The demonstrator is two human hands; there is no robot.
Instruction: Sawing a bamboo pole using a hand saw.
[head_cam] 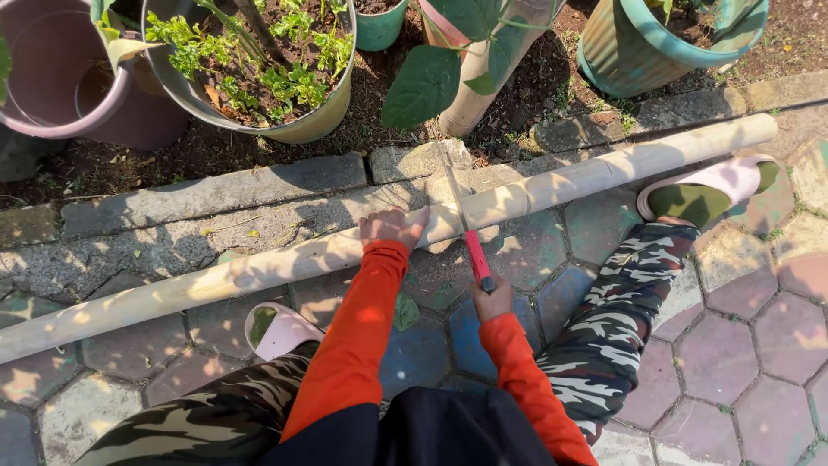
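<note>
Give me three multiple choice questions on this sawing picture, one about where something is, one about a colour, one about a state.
1. Where does the left hand rest?
A. on the bamboo pole
B. on a pot
C. on a knee

2. What colour is the saw handle?
A. blue
B. red
C. yellow

3. How does the saw blade stand?
A. lying on the paving
B. held in the air
C. set across the pole

Answers: 1 A, the palm presses the pole. 2 B, the grip above the right hand is red. 3 C, the blade crosses the pole.
</note>
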